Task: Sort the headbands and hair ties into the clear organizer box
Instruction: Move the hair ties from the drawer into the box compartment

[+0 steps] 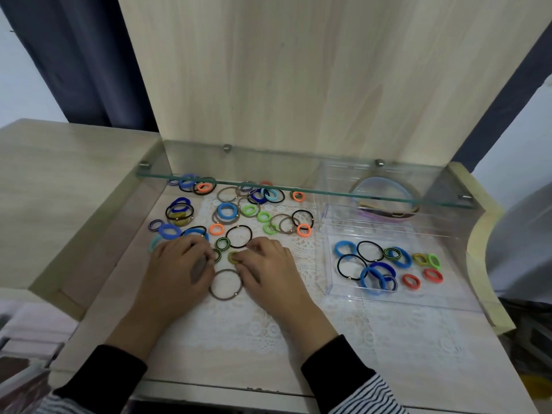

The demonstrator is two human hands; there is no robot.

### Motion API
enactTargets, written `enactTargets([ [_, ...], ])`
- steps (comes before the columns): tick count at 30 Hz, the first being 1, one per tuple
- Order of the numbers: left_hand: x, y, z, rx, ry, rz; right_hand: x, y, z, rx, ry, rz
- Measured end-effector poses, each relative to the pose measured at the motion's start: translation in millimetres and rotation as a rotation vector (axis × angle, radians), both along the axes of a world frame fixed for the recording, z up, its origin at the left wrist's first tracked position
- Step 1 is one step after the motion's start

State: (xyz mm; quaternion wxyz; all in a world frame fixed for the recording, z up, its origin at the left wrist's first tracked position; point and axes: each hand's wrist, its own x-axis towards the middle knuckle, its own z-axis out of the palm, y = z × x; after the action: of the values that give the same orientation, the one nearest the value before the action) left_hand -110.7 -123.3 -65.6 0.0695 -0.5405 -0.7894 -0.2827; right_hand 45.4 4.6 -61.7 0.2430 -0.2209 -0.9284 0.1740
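Near the front edge of the table [403,348], two dark sleeves lead to hands lying palm-down on a white lace mat [268,324]. A brown hair tie [225,284] lies flat between them. The left hand [176,264] rests with fingers curled together over the scattered ties. The right hand [265,261] pinches an olive hair tie [233,257] at its fingertips. Farther back, loose hair ties [239,210] cover the table's left and middle. The clear organizer box [328,258] sits toward the right edge, ties in its near compartment, headbands [385,195] in the far one, under a glass shelf [298,182].
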Motion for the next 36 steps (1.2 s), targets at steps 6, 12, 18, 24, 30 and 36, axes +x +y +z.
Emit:
enactTargets([
  [6,7,-2,4,-0.03,0.12,0.155,0,4,-3,-0.021,0.107,-0.037],
  [12,10,-2,6,-0.033,0.155,0.183,2,4,1,-0.02,0.136,-0.057],
  [18,9,0,12,0.004,0.271,0.203,21,6,21,-0.009,0.231,-0.059],
  [24,35,30,34,0.047,0.255,0.115,59,18,30,0.017,0.24,-0.13],
  [30,90,76,49,0.165,0.212,-0.11,94,43,39,0.053,0.236,-0.265],
  [36,141,115,47,0.035,0.094,-0.244,149,83,45,0.073,0.184,-0.478],
])
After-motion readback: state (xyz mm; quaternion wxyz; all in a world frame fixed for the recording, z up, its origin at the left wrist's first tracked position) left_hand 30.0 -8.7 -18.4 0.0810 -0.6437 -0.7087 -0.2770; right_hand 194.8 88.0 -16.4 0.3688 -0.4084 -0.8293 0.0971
